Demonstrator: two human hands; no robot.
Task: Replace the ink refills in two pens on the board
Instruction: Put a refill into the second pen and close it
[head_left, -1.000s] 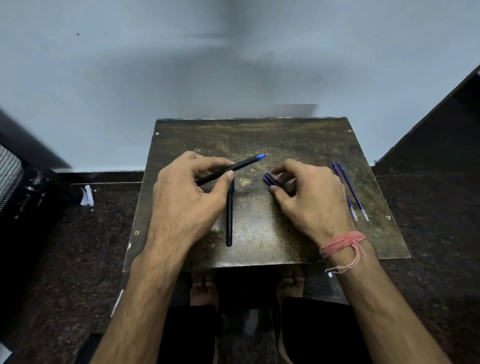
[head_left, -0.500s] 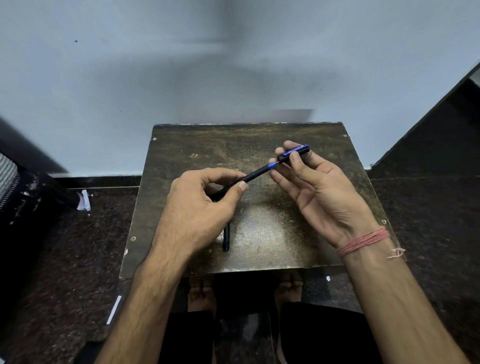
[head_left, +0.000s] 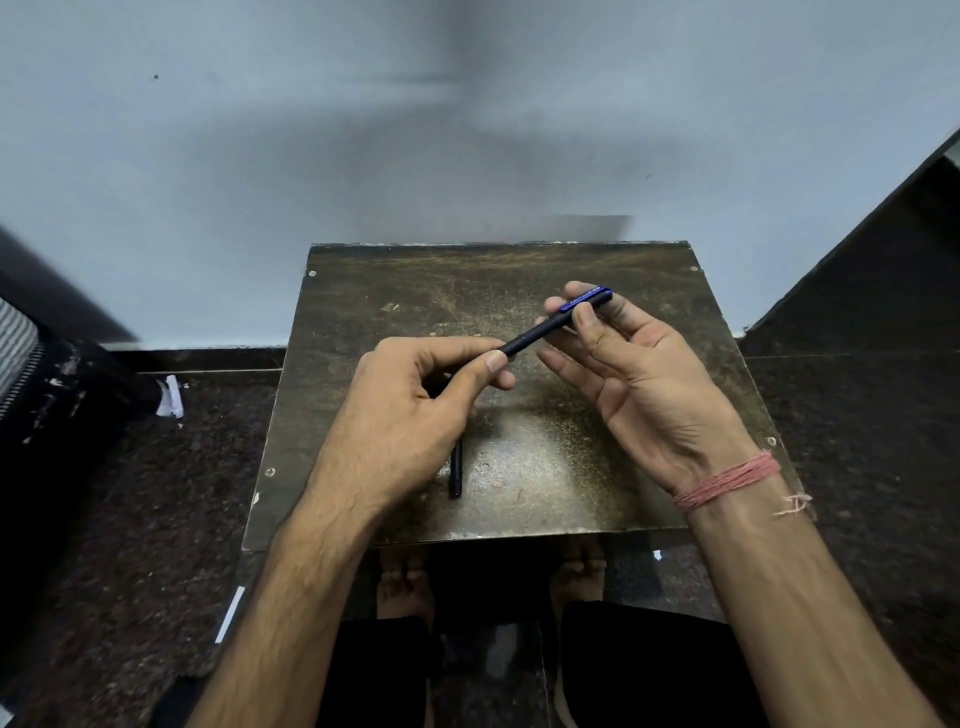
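While the head view looks down over a worn, scratched board (head_left: 519, 270) filling the middle of the frame, both hands meet above its centre around one pen (head_left: 540, 330). The left hand (head_left: 395, 415), at centre left, pinches the dark barrel between thumb and curled fingers (head_left: 493, 361). The right hand (head_left: 639, 379), at centre right with its palm turned up, pinches the blue cap (head_left: 587, 299) at the pen's upper right end between thumb and forefinger, its other fingers spread loosely. The cap sits in line with the barrel and looks seated or nearly so; I cannot tell whether it has clicked home.

Judging by this, the step in hand is capping one pen. The next move likely calls for a firm push of cap onto barrel along the pen's own axis, then setting it down and taking up the other.

That second pen (head_left: 455, 470) lies on the board at lower centre, pointing toward the bottom edge, its upper part hidden under the left hand. It is slim, dark and matte. The held pen is the same dark slender shape, its cap glossy blue with small printed lettering too fine to read.

No loose refills show; the right forearm covers the board's right edge. A pink thread band (head_left: 727, 480) wraps the right wrist.
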